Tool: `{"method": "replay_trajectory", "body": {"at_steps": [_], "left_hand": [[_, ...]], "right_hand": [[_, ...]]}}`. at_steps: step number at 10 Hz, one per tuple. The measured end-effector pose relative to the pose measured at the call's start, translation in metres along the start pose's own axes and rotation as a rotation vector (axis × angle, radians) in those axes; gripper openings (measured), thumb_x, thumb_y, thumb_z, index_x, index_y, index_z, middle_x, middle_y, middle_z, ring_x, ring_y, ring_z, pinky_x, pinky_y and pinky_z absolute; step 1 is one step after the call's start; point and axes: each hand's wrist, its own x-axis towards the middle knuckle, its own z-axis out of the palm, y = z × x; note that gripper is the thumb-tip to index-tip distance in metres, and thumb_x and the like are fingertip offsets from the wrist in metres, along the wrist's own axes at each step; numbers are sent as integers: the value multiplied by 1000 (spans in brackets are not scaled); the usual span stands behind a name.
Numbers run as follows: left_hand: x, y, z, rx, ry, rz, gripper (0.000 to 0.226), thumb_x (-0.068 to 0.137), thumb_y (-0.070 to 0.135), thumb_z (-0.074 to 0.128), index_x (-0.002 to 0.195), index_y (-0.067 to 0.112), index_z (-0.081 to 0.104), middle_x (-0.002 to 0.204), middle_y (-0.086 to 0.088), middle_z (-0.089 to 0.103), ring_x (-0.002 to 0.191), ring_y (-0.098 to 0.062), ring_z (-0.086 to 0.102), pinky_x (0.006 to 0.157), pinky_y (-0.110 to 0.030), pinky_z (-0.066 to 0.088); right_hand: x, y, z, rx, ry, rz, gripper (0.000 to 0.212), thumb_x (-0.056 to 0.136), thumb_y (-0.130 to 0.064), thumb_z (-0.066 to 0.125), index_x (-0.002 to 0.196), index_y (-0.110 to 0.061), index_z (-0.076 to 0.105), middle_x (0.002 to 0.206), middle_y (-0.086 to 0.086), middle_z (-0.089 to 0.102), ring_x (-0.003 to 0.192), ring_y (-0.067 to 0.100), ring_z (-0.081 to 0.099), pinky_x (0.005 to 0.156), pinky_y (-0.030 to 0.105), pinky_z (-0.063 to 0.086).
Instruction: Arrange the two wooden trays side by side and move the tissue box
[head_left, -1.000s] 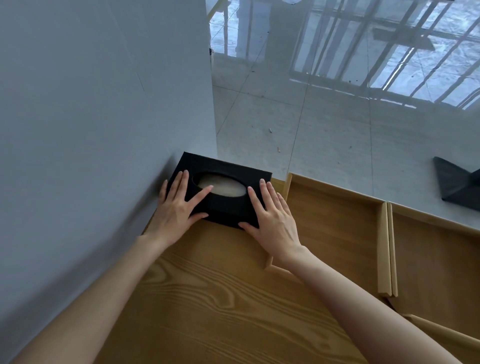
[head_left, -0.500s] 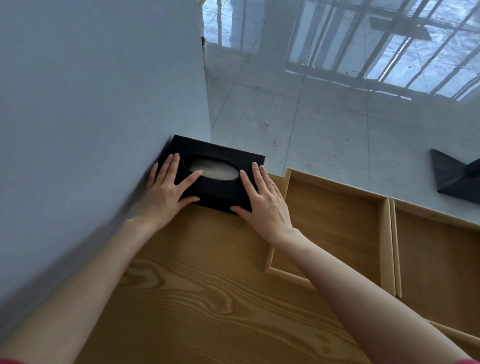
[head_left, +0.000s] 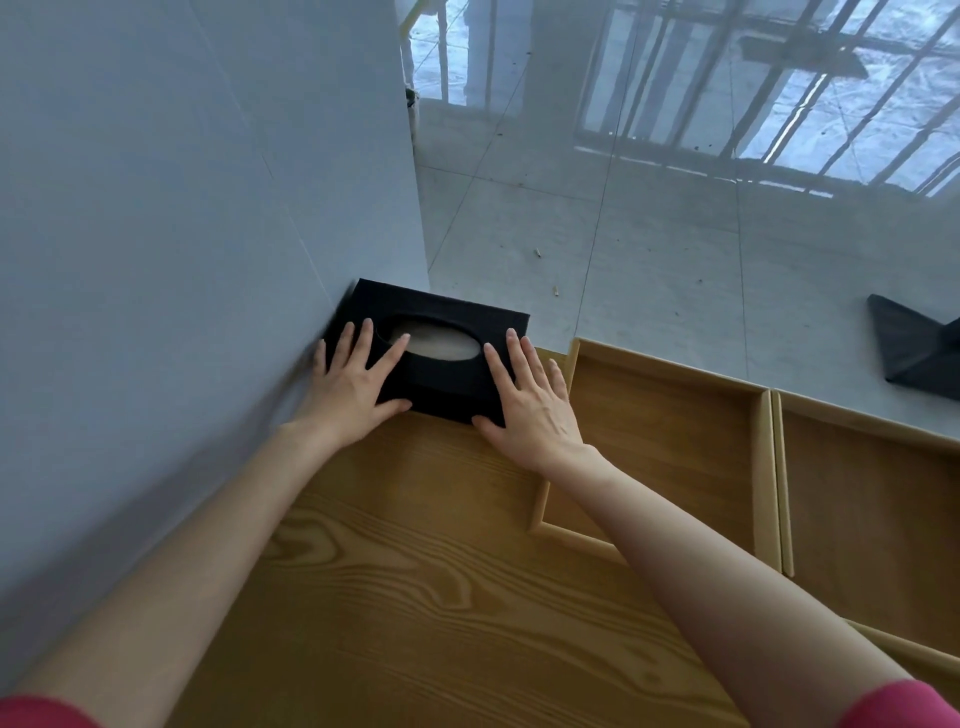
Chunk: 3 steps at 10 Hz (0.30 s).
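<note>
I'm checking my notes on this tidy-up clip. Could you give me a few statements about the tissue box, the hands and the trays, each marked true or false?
1. The black rectangular tissue box sits against the grey wall. True.
2. Only the left hand touches the box. False: the right hand lies flat on its other end too.
3. The two shallow wooden trays lie side by side with rims meeting. True.
4. The box rests inside a tray. False: it sits on the wood-grain tabletop, beside the near tray.
</note>
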Motion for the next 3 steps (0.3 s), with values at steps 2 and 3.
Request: {"method": "replay_trajectory", "body": {"at_steps": [2,3], "left_hand": [[-18,23,-9,20,-86,-21,69,93,47,35,147,23,-1,158,-11,-5,146,-29,-8,118,-47,-3],[-29,40,-20,23,-79,-9,65,92,48,34,147,22,9,159,-8,8,146,-27,3,118,-48,4]], "right_hand": [[-21,1,-13,94,-76,45,69,92,-37,46,147,-21,9,159,3,-3,146,19,-5,119,43,2],[-39,7,-33,67,-152,86,69,91,-39,47,147,-22,11,159,5,2,146,21,-3,119,46,1]]}}
